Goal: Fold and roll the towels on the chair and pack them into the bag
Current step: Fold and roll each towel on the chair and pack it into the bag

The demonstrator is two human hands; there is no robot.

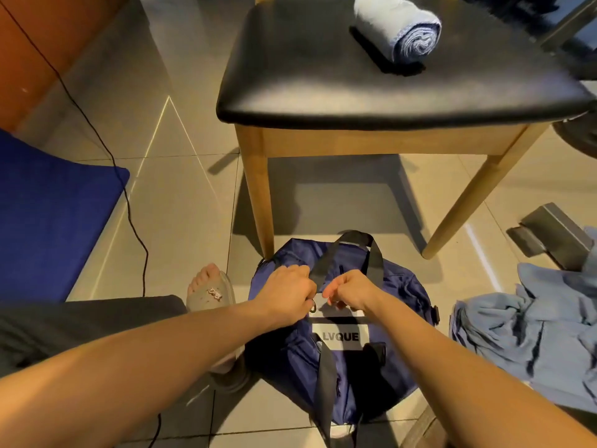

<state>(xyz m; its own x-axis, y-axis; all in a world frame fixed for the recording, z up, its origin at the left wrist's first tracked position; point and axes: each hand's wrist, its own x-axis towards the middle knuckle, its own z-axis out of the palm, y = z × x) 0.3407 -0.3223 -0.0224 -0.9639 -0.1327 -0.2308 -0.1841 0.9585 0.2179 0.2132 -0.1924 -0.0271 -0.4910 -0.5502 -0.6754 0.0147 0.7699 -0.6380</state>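
Note:
A navy bag (400,295) with black straps and a white label lies on the floor in front of the chair (323,79). My left hand (287,294) and my right hand (350,291) both pinch the top of the bag near its middle, close together, fingers curled. A rolled light-blue towel (399,25) sits on the black chair seat, on top of a flat dark towel (381,56). Several loose light-blue towels (529,328) lie crumpled on the floor to the right of the bag.
A blue cushion (48,215) is at the left, with a black cable (129,202) running across the tiles. My foot in a sandal (210,289) stands left of the bag. A grey metal bracket (549,231) lies at the right.

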